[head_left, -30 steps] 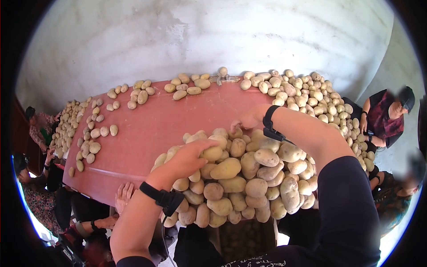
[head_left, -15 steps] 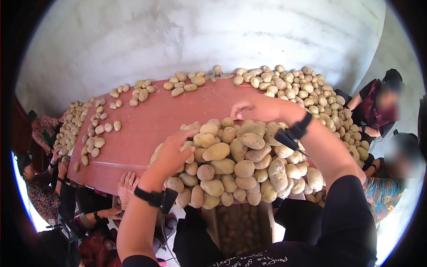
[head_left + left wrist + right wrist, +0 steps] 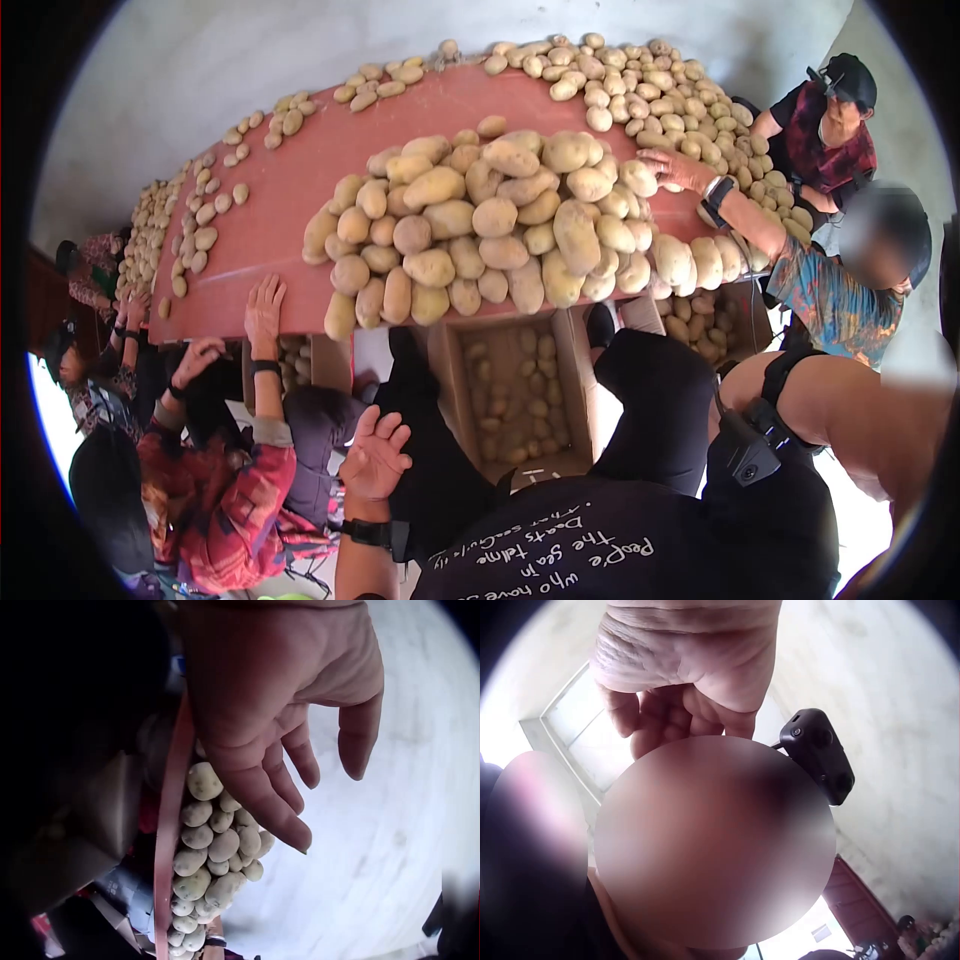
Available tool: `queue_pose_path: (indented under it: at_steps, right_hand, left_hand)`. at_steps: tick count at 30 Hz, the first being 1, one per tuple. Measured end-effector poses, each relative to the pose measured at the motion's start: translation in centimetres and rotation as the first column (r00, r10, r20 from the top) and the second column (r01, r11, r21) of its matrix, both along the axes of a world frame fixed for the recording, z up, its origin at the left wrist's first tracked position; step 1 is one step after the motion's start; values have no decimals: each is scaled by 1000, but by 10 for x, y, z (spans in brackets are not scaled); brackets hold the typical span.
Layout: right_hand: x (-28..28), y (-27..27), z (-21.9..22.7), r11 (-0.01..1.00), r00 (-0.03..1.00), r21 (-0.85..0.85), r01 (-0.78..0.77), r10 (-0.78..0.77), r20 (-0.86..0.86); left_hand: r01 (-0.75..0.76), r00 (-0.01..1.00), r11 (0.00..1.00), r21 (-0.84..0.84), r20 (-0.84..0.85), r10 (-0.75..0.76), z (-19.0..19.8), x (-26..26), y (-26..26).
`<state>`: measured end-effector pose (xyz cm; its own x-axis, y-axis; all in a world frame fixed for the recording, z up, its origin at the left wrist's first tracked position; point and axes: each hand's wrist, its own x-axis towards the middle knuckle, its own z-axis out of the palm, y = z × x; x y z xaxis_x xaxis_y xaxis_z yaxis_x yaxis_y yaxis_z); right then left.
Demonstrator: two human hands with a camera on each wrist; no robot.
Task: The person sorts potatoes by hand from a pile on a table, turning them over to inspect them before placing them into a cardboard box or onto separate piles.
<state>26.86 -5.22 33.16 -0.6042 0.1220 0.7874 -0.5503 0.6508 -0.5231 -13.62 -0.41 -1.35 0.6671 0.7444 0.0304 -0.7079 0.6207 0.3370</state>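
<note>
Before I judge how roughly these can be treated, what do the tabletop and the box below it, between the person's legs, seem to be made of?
The tabletop has a smooth red finish with a faint sheen; painted board, metal or plastic, I can't tell which. The box looks like plain cardboard, judging by its dull brown, thin, flat walls.

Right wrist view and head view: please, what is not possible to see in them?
Bare right hand, right wrist view: blurred oval hides what is beyond its fingers.
Person in teal patterned shirt, head view: blur covers the face.
Open brown cardboard box, head view: how deep the oval yellowish potatoes lie; upper ones hide it.
</note>
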Motion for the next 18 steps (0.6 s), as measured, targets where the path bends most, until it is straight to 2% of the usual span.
queue_pose_path:
  at_steps: [2, 3, 6, 11, 13, 16, 18]
  right_hand:
    - [-5, -14, -1, 1000, 1000, -17, -12, 12, -12]
    - [-7, -20, -3, 999, 1000, -26, -18, 17, -17]
    - [-11, -35, -4, 999, 999, -39, -25, 24, -27]
    - [-10, -53, -4, 998, 999, -68, 9, -12, -53]
    - [-8, -58, -6, 997, 997, -80, 23, -29, -72]
    - [-6, -60, -19, 988, 990, -152, 42, -62, -130]
    - [-10, -55, -45, 961, 974, -273, 42, -101, -204]
  left_hand:
    - [-32, 989, 993, -118, 138, 48, -16, -2, -20]
    - [-44, 986, 989, -139, 152, 65, -23, -2, -26]
    - [-52, 982, 996, -69, 175, 64, -31, -2, -25]
    - [-23, 993, 999, -42, 118, 28, -28, 1, -18]
    - [-11, 989, 1000, -28, 148, 15, -29, 4, -18]
    - [-19, 990, 999, -34, 140, 23, -27, 6, -18]
    - [-23, 989, 999, -38, 145, 28, -27, 7, -17]
